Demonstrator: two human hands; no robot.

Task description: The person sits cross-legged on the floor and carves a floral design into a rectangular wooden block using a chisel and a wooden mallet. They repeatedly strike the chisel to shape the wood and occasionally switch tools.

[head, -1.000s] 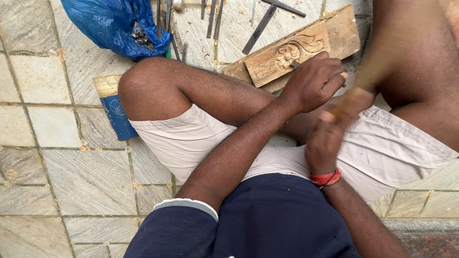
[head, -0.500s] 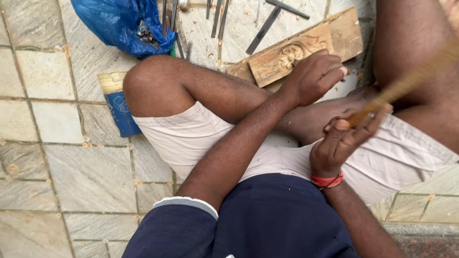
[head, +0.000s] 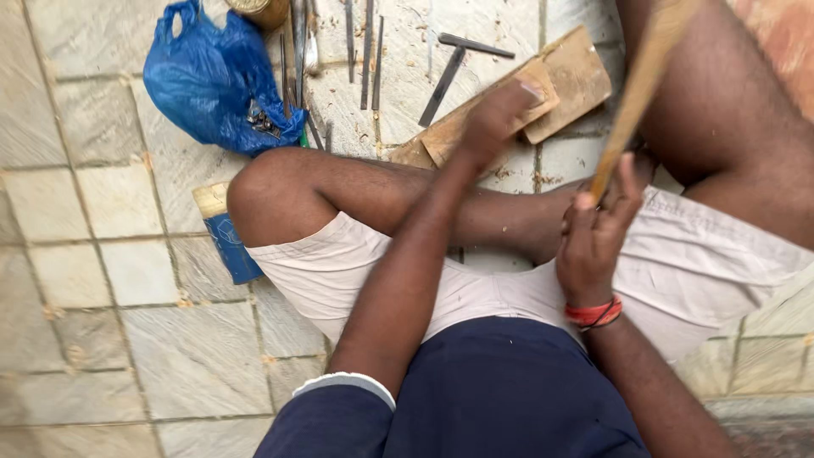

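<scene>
The person sits cross-legged on a stone-tiled floor [head: 102,339], and a wooden board [head: 568,80] lies on the tiles just beyond the bent left knee. The left hand [head: 500,114] reaches out over that board and rests on its near end, fingers folded down against the wood; whether it clamps the board or only presses on it cannot be told. The right hand [head: 598,233], with a red band at the wrist, hangs nearer the body than the board, above the lap, and is clenched around the lower end of a wooden stick [head: 644,85] that slants up past the board's right end. Beyond the board, further from the person, a row of metal chisels [head: 369,55] lies on the tiles. To the left of the board sits a crumpled blue plastic bag [head: 208,85], touching some of the tools.
</scene>
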